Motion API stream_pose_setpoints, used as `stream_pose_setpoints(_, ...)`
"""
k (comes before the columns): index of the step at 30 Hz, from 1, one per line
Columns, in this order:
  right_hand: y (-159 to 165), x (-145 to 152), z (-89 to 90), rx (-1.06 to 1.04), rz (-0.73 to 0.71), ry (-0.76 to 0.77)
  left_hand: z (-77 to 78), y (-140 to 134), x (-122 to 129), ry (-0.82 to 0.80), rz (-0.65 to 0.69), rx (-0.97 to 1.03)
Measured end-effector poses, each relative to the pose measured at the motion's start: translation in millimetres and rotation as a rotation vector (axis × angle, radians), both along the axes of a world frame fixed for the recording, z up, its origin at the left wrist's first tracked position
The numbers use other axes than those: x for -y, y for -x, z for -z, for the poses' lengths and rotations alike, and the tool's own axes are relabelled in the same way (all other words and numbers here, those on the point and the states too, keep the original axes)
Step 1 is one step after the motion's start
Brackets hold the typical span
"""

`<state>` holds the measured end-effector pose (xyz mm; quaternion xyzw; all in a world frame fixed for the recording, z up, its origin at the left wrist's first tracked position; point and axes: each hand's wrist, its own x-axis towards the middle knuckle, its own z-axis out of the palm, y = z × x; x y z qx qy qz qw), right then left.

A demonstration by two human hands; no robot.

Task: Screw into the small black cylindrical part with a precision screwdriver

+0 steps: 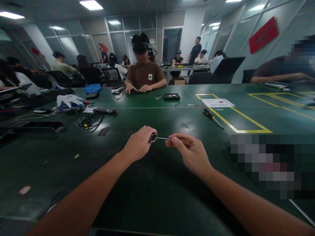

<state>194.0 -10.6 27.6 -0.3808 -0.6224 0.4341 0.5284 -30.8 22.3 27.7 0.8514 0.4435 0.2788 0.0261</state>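
Over the middle of the green table, my left hand (140,144) is closed around a dark round part (153,137); its grey, ring-like end faces right and the rest is hidden in my palm. My right hand (194,152) grips a screwdriver by its amber-brown handle (185,141). The thin metal shaft (163,138) points left, and its tip meets or lies right at the round end; I cannot tell whether it is inside. Both hands are above the tabletop, a short gap apart.
On the green table (123,123), another screwdriver (213,118) lies right, beside yellow tape (253,132) and a paper sheet (218,103). Left are black cables (91,121), a dark pen-like tool (104,111), white-blue gloves (69,101) and a blue basket (92,88). A person (145,73) works opposite near a black box-shaped device (171,96).
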Motion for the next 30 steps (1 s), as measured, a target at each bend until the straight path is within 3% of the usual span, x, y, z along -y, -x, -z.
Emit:
stream_pose_setpoints(11,-2,9,-1.7,0.385,0.062,-0.252,2.3,0,1,-0.006,0.013,-0.011)
stream_pose_setpoints(13,-1,7,-3.3,0.299,0.056,-0.165,2.2,0,0,-0.017,0.036,-0.034)
stream_pose_setpoints(17,0,-4,-4.2,-0.163,-0.077,0.196,1.2,1,-2,-0.010,0.033,-0.042)
stream_pose_setpoints(19,0,-6,-4.1,-0.243,-0.080,0.219,0.2,2,-2,-0.001,0.013,-0.026)
stream_pose_setpoints(24,2,3,-4.2,-0.043,0.016,0.045,-0.3,2,-1,0.019,0.005,-0.010)
stream_pose_setpoints(30,1,8,-0.1,0.173,0.026,-0.092,3.0,2,-2,0.022,0.003,0.005)
